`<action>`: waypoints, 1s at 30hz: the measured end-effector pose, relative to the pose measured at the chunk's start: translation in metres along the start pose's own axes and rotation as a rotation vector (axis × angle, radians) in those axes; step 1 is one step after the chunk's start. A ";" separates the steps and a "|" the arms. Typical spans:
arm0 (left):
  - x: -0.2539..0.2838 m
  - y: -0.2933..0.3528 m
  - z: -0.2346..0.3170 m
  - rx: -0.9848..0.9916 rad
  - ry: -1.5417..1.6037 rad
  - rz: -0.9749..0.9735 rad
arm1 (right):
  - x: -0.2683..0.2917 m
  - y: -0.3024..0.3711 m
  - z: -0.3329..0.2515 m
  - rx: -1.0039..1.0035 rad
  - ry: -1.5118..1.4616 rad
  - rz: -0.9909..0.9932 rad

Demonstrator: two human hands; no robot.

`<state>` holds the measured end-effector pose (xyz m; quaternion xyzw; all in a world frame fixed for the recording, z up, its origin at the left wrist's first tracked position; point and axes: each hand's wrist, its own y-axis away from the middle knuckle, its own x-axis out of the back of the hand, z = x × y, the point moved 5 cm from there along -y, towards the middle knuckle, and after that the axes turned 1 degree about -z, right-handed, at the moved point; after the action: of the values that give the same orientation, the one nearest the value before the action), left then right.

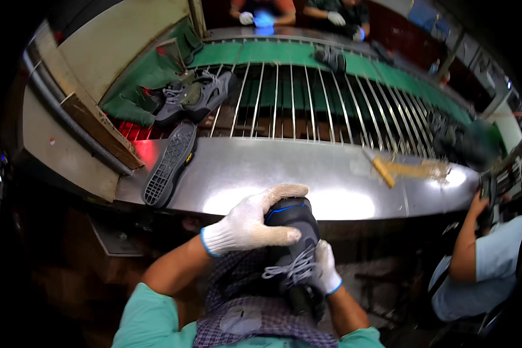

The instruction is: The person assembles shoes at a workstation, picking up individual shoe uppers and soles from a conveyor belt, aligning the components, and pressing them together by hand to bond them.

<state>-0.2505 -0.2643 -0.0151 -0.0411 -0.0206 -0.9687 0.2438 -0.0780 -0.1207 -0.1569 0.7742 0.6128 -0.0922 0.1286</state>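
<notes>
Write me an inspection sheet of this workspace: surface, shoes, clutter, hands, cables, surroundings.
Surface: shiny steel bench, bordering silver metal bars.
Shoes: dark grey shoe with pale laces, held before the person; lattice-soled grey shoe, sole showing, on the bench at left.
Clutter: yellow-handled tool beside a tan strip.
Hands: white-gloved left hand gripping the held shoe's toe; white-gloved right hand against its side, grip partly hidden.
Cables: nothing seen.
Surroundings: co-worker in pale blue shirt at right; two co-workers opposite.

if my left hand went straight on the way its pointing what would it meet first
Most likely the dark grey shoe: the left hand holds its toe between thumb and fingers, so pushing on would press into it. Depth beyond is unclear here.
</notes>
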 end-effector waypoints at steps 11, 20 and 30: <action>0.015 0.025 0.002 -0.031 -0.115 -0.138 | -0.007 -0.020 -0.076 -0.057 0.694 -0.187; -0.005 0.077 -0.109 -0.004 0.370 0.142 | -0.044 -0.067 -0.155 0.362 1.094 -0.309; -0.010 0.071 -0.073 -0.419 0.049 0.228 | -0.075 -0.055 -0.164 0.419 1.176 -0.368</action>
<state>-0.2132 -0.3266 -0.0871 -0.0694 0.1916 -0.9187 0.3384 -0.1512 -0.1270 0.0164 0.5867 0.6724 0.2088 -0.4000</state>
